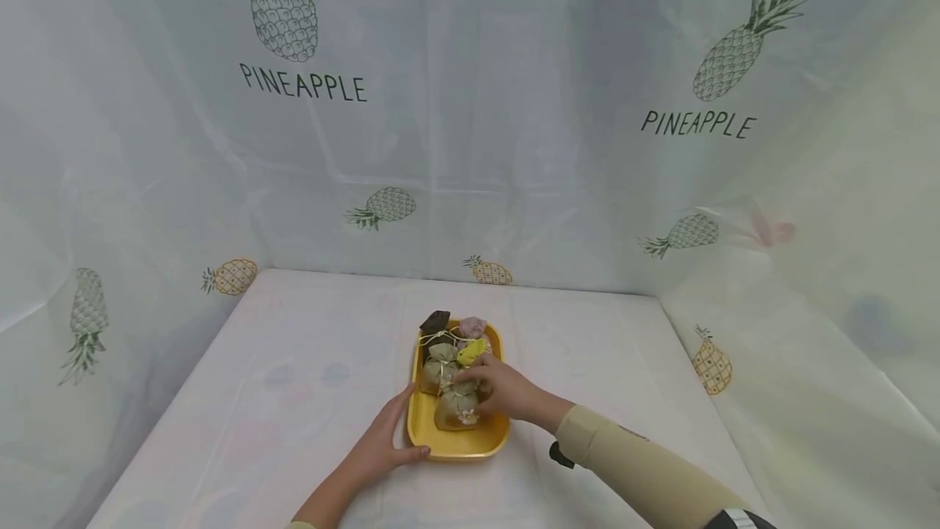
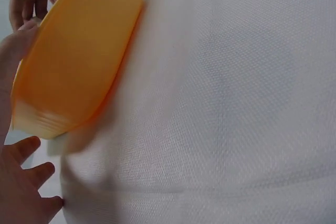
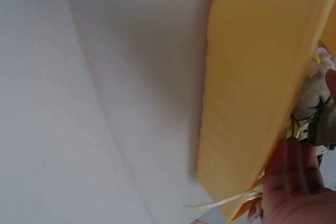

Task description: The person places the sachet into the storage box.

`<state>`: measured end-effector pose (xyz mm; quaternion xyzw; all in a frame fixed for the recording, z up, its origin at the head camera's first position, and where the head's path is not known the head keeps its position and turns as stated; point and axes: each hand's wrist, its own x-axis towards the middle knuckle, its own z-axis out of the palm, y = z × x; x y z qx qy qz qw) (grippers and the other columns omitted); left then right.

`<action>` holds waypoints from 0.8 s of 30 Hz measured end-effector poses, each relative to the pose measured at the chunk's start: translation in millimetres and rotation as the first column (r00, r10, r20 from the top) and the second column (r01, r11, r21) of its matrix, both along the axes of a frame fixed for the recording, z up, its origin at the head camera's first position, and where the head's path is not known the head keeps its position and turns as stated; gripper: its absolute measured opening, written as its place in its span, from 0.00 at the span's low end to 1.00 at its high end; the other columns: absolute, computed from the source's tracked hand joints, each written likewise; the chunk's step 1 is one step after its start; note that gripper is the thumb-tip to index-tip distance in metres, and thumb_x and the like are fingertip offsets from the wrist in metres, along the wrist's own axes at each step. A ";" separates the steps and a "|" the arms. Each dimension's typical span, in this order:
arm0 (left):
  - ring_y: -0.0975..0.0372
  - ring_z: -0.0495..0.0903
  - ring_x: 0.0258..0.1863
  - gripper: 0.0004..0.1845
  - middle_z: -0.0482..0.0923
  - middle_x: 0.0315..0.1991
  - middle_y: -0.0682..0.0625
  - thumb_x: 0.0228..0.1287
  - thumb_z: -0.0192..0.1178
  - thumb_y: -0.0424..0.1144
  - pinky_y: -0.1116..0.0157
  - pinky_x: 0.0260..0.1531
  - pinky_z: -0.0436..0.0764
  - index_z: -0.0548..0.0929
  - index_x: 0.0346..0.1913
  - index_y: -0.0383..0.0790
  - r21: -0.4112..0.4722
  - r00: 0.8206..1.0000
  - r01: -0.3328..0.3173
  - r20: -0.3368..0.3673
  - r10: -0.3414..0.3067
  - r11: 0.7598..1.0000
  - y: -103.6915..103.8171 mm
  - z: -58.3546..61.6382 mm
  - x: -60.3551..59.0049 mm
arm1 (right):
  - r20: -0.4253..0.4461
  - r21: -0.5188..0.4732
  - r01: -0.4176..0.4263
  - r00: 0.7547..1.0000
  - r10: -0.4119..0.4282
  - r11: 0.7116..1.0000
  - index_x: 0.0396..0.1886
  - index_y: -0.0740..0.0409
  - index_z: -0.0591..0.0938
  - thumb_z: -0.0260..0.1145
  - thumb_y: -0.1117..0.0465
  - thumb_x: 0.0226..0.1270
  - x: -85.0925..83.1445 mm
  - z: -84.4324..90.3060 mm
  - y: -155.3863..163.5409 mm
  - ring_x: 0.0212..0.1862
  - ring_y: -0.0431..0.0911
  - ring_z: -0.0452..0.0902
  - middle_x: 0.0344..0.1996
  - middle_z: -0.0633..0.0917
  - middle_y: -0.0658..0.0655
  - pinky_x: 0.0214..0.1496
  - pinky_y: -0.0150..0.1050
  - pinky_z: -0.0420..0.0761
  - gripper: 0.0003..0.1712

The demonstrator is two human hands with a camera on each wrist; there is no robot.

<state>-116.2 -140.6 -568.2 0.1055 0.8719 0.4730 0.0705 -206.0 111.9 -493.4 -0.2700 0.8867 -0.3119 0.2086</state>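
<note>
A yellow tray (image 1: pixel 458 443) sits on the white table and holds several small cloth sachets tied with string. A dark brown one (image 1: pixel 435 322) and a pink one (image 1: pixel 472 326) lie at the far end, and a beige one with a flower (image 1: pixel 457 411) lies nearest me. My left hand (image 1: pixel 402 431) holds the tray's near left corner, thumb on the front rim. My right hand (image 1: pixel 477 378) reaches into the tray, its fingers curled on a beige sachet (image 1: pixel 461 388) in the middle. The left wrist view shows the tray's outer wall (image 2: pixel 79 61) and my left hand (image 2: pixel 21 182). The right wrist view shows the tray wall (image 3: pixel 257 87), my right hand (image 3: pixel 299 182) and sachets (image 3: pixel 315 93).
The table (image 1: pixel 294 382) is covered with a white cloth. Pale curtains printed with pineapples (image 1: pixel 285 6) close it in at the back and on both sides. Bare tabletop lies left and right of the tray.
</note>
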 end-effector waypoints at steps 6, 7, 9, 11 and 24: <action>0.42 0.54 0.72 0.55 0.56 0.73 0.39 0.50 0.74 0.55 0.41 0.68 0.56 0.55 0.76 0.43 0.012 1.000 -0.020 0.008 0.020 1.000 -0.3 2.3 0.9 | -0.033 0.034 -0.057 0.998 0.058 0.998 0.47 0.37 0.86 0.79 0.65 0.49 -3.5 -7.7 -3.3 0.44 0.40 0.69 0.43 0.70 0.45 0.45 0.29 0.78 0.25; 0.42 0.54 0.72 0.54 0.56 0.73 0.39 0.50 0.74 0.55 0.41 0.67 0.56 0.56 0.76 0.43 0.010 1.000 -0.022 0.008 0.022 1.000 -0.1 2.1 0.8 | -0.044 0.043 -0.064 0.997 0.066 0.997 0.45 0.36 0.87 0.79 0.65 0.49 -4.1 -8.7 -3.9 0.44 0.39 0.69 0.43 0.70 0.44 0.45 0.29 0.78 0.25; 0.42 0.54 0.71 0.55 0.56 0.73 0.39 0.50 0.74 0.55 0.40 0.67 0.56 0.56 0.77 0.44 0.010 1.000 -0.025 0.012 0.025 1.000 0.3 1.4 0.7 | -0.056 0.058 -0.071 0.996 0.075 0.996 0.44 0.35 0.87 0.80 0.64 0.49 -4.8 -9.7 -5.2 0.44 0.39 0.68 0.43 0.70 0.44 0.45 0.29 0.77 0.24; 0.41 0.54 0.71 0.55 0.56 0.73 0.39 0.50 0.74 0.55 0.40 0.67 0.56 0.56 0.77 0.45 0.013 1.000 -0.026 0.014 0.026 1.000 0.8 0.3 0.7 | -0.059 0.068 -0.070 0.995 0.074 0.995 0.43 0.34 0.87 0.79 0.64 0.49 -5.4 -10.2 -6.5 0.43 0.39 0.68 0.42 0.70 0.44 0.45 0.29 0.77 0.23; 0.40 0.55 0.71 0.55 0.57 0.73 0.39 0.49 0.75 0.53 0.39 0.66 0.55 0.55 0.77 0.48 0.027 0.999 -0.038 0.015 0.037 0.999 2.6 -0.5 2.2 | -0.171 0.150 -0.039 0.983 0.064 0.988 0.39 0.37 0.85 0.80 0.62 0.49 -6.9 -8.5 -17.5 0.39 0.39 0.68 0.38 0.70 0.45 0.43 0.30 0.76 0.19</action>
